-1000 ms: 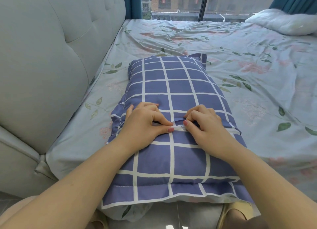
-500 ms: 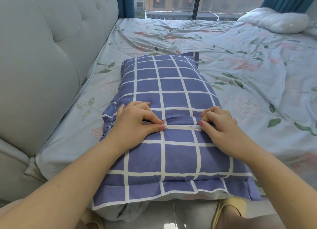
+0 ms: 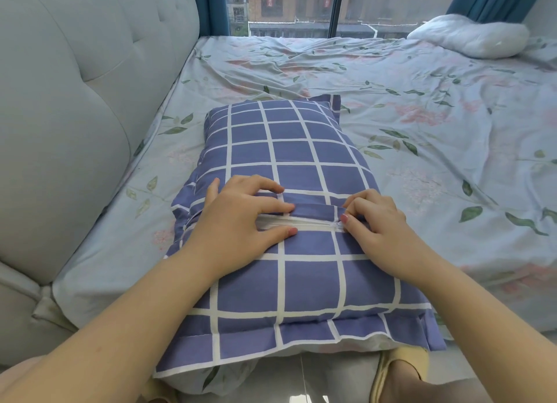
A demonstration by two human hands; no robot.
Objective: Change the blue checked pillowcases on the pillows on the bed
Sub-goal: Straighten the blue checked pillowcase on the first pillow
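A pillow in a blue checked pillowcase lies lengthwise on the bed, near its left edge beside the padded headboard, with its near end hanging over the bed's front edge. Across its middle a narrow slit shows white. The left hand lies on the fabric with fingers above the slit and thumb below it, its grip not closed, only pressing the cloth down. The right hand has its grip pinched on the pillowcase at the right end of the slit (whether it holds a zip pull is too small to tell). A bare white pillow rests at the far right corner by the window
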